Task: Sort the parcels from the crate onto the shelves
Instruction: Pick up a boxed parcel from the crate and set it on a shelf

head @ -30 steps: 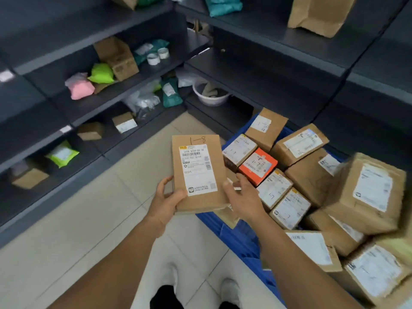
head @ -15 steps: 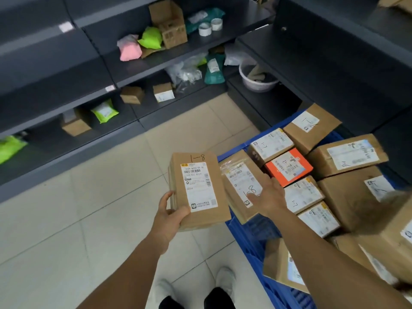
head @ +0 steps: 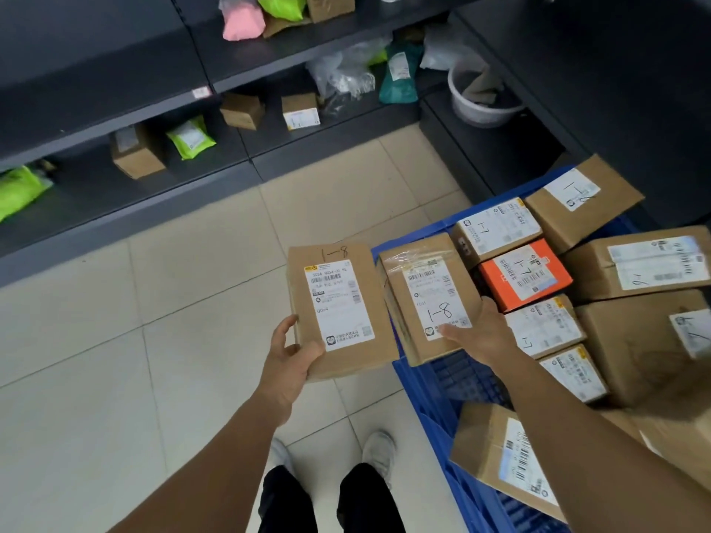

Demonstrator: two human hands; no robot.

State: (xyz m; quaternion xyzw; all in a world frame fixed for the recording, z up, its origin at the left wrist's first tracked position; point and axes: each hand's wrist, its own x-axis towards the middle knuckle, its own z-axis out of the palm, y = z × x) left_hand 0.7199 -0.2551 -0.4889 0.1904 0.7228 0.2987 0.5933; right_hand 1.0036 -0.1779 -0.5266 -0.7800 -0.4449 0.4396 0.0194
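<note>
Our left hand [head: 288,357] is closed on the lower left corner of a flat brown parcel [head: 338,309]: the thumb lies across its top face near the label, and the fingers wrap its left edge and underside. This parcel, hand-marked "1-8" above its white label, is held clear of the crate, over the tiled floor [head: 154,340].

Our right hand [head: 477,332] grips a second brown parcel [head: 427,298], also marked "1-8" on its label. The thumb presses the label's lower edge; the fingers curl around the parcel's right side. Its lower part sits over the near left corner of the blue crate [head: 454,382]. Whether it rests on the rim we cannot tell. The two parcels lie side by side, long edges nearly touching.

Right of this hand, the crate is packed tight with labelled boxes, including an orange box [head: 523,273] just beside the fingers.

Open floor extends left and forward to the dark shelves [head: 115,109]. Their lower levels hold small boxes and green pouches [head: 190,138], with bare stretches between. A white bowl [head: 481,98] sits on the corner shelf.
</note>
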